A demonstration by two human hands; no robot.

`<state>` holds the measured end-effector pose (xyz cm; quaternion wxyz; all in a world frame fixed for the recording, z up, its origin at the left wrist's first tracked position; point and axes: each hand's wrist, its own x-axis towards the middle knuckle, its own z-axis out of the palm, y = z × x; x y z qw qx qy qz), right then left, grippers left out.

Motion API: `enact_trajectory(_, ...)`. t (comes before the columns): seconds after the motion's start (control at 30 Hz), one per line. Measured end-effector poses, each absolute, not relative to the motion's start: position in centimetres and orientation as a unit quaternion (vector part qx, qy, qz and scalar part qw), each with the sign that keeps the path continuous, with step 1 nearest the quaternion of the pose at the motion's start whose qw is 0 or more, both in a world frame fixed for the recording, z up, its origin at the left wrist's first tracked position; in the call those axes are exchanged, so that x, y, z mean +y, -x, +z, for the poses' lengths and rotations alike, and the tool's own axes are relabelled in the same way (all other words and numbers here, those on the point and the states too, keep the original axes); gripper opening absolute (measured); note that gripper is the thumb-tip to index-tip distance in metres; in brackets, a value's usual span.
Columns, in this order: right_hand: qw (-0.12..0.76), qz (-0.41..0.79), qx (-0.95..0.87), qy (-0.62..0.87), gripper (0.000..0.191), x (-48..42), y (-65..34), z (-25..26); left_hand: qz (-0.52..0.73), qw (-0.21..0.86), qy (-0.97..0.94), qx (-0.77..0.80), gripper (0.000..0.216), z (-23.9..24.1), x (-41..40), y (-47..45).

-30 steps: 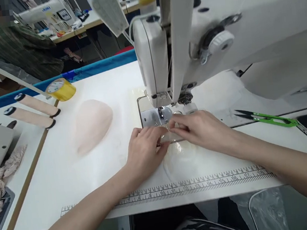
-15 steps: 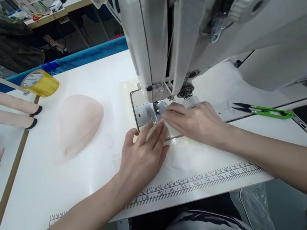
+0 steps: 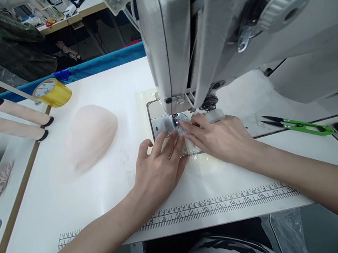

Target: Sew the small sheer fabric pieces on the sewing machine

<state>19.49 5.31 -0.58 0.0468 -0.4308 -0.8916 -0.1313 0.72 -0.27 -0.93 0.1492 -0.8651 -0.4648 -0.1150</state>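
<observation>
Left hand: I see it laid low, fingers loosely spread, tips just short of the presser foot; I judge it presses rather than grips, keeping the work flat.
Right hand: half curled, fingertips gathered beside the foot, probably for close guiding; I cannot tell whether they pinch anything.
Filmy piece: under and between both sets of fingertips, over the near part of the needle plate; its edges are too faint for me to trace.
Sheer panel: flat on the worktop, left of the plate, presumably set aside to stay out of the way.
Green snips: beyond my right wrist, blades toward the sewing machine, likely parked for easy reach.
</observation>
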Motion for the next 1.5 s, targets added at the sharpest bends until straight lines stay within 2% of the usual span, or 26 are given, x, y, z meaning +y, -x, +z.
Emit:
enact_trajectory(0.47,0.035,-0.125,-0.886,0.445,0.039,6.0,-19.5,-0.5,-0.118,0.156,0.857,-0.477,0.038,-1.1,0.2,-1.3)
enact_trajectory(0.7,0.057,-0.119,-0.888,0.441,0.038,6.0,-19.6,-0.5,-0.12,0.153,0.858,-0.476,0.037,-1.1,0.1,-1.2)
enact_trajectory(1.17,0.026,-0.151,-0.877,0.456,0.041,6.3,-19.5,-0.5,-0.137,0.15,0.857,-0.473,0.037,-1.6,0.9,-0.8)
enact_trajectory(1.37,0.098,-0.15,-0.891,0.418,0.035,6.3,-20.3,-0.5,-0.133,0.149,0.853,-0.482,0.037,-1.5,0.9,-0.9)
enact_trajectory(1.5,0.146,-0.045,-0.913,0.378,0.033,5.5,-21.0,0.6,-0.152,0.163,0.855,-0.469,0.035,-1.5,0.7,-0.8)
